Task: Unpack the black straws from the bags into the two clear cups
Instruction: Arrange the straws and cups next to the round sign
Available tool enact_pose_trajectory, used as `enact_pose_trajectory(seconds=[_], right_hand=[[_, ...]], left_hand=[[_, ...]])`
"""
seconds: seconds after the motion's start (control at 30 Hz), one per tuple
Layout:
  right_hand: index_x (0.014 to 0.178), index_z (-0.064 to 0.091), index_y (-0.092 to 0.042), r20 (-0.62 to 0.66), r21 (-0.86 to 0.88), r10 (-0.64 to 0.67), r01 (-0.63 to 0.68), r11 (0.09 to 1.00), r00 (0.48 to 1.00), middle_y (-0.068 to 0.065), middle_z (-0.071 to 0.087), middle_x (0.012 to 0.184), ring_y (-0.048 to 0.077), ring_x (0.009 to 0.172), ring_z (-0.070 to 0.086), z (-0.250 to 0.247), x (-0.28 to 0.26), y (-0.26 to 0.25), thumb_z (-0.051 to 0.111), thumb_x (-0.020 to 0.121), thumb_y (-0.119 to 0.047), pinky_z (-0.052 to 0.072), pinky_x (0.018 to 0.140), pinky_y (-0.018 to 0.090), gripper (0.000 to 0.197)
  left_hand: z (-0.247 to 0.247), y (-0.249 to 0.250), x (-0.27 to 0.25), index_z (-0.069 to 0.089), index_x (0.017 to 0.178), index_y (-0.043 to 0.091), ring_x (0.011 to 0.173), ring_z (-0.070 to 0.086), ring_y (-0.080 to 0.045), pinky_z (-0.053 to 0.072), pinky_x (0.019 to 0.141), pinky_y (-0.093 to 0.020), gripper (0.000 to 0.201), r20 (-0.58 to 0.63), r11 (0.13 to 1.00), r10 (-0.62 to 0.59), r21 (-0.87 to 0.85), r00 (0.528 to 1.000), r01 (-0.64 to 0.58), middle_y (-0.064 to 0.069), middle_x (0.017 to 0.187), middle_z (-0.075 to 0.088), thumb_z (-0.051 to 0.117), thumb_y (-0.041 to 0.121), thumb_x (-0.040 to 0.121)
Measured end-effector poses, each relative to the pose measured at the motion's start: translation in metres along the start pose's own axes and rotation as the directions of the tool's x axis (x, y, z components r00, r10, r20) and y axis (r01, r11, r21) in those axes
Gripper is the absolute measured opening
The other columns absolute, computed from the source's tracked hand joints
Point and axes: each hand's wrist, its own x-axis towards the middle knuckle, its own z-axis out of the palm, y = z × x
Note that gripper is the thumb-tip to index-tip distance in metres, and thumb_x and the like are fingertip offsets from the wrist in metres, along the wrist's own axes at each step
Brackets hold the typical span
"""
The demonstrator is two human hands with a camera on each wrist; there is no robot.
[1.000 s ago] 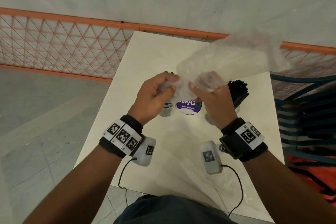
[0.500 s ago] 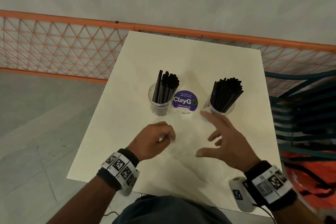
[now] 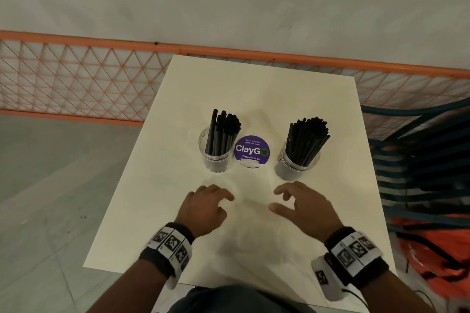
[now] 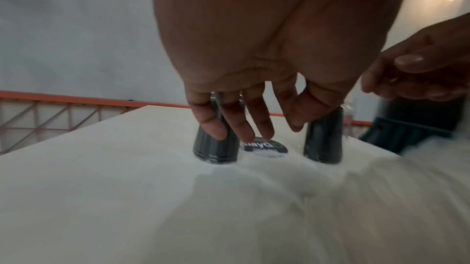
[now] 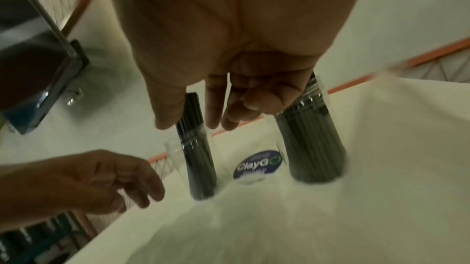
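both wrist views are blurred, and your own palms fill the upper half of each, hiding the tops of the straws. no bag can be made out in any view. at the right edge of the head view, a dark teal chair [image 3: 419, 150] and something orange [image 3: 432, 244] are cut off and smeared.

your left hand [image 3: 203, 208] hovers over the near middle of the white table [image 3: 142, 206], palm down, fingers loosely curled and holding nothing. in the left wrist view its fingertips [image 4: 216, 129] hang just above the table, not touching it as far as the blur allows. your right hand [image 3: 302, 206] hovers beside it, a gap between the two, fingers spread and relaxed, thumb pointing toward the left hand, also empty.

beyond your hands stand two clear cups. the left cup [image 3: 216, 157] holds a smaller bundle of black straws [image 3: 223, 132] leaning slightly right. the right cup [image 3: 296, 162] is packed full with black straws fanning outward at the top. between the cups, flat on the table, lies a round purple sticker [image 3: 251, 151] reading "claygo".

behind the table runs an orange mesh railing [image 3: 76, 79].
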Motion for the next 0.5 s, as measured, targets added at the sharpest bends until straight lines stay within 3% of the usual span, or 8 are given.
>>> enact_pose_trajectory(seconds=[0.13,0.2,0.27,0.33,0.43,0.5], right_hand=[[0.101,0.061,-0.042,-0.101,0.066,-0.024,0.031,0.997,0.995,-0.023,0.057,0.09,0.0,0.07,0.055,-0.023,0.013,0.001,0.062,0.083,-0.059,0.038,0.064,0.019,0.025],[0.1,0.064,-0.04,-0.137,0.105,-0.057,0.072,0.992,0.989,-0.021,0.06,0.088,0.002,0.069,0.056,-0.032,0.021,-0.002,0.065,0.083,-0.053,0.043,0.066,0.021,0.022],[0.098,0.065,-0.038,-0.168,0.154,-0.093,0.12,0.981,0.981,-0.017,0.063,0.088,0.003,0.071,0.058,-0.042,0.028,-0.009,0.068,0.084,-0.048,0.049,0.067,0.024,0.018],[0.097,0.065,-0.037,-0.2,0.235,-0.105,0.152,0.96,0.974,-0.015,0.064,0.088,0.006,0.071,0.06,-0.052,0.037,-0.022,0.07,0.084,-0.042,0.051,0.068,0.025,0.015],[0.109,0.063,-0.034,-0.208,0.336,-0.117,0.183,0.924,0.971,-0.015,0.063,0.098,0.009,0.07,0.064,-0.062,0.054,-0.048,0.071,0.084,-0.038,0.051,0.067,0.026,0.026],[0.123,0.056,-0.035,-0.217,0.282,-0.151,0.211,0.936,0.964,-0.016,0.058,0.113,0.006,0.084,0.063,-0.065,0.069,-0.067,0.068,0.086,-0.041,0.051,0.074,0.024,0.04]], left_hand=[[-0.027,-0.008,0.009,0.062,0.105,0.038,0.092,0.064,-0.012,0.052,0.075,-0.031,0.017,-0.24,0.977,-0.09,-0.21,0.967,0.039,0.012,0.105,0.067,0.063,0.035,0.089],[-0.043,-0.01,0.02,0.057,0.108,0.034,0.089,0.062,-0.012,0.051,0.071,-0.031,0.032,-0.367,0.949,-0.17,-0.31,0.915,0.052,0.011,0.102,0.064,0.07,0.049,0.083],[-0.057,-0.011,0.033,0.049,0.124,0.029,0.101,0.059,-0.017,0.053,0.079,-0.039,0.067,-0.436,0.924,-0.257,-0.372,0.862,0.087,0.006,0.114,0.062,0.077,0.06,0.071],[-0.068,-0.013,0.048,0.037,0.143,0.026,0.12,0.052,-0.024,0.05,0.095,-0.049,0.1,-0.424,0.902,-0.321,-0.411,0.847,0.136,-0.001,0.133,0.056,0.081,0.065,0.062],[-0.078,-0.016,0.074,0.022,0.153,0.024,0.141,0.035,-0.025,0.034,0.113,-0.053,0.123,-0.36,0.883,-0.317,-0.449,0.877,0.134,0.0,0.153,0.043,0.086,0.062,0.055],[-0.079,-0.016,0.089,0.021,0.154,0.021,0.145,0.031,-0.023,0.029,0.118,-0.05,0.128,-0.341,0.895,-0.246,-0.439,0.907,0.077,-0.001,0.156,0.039,0.088,0.06,0.052]])
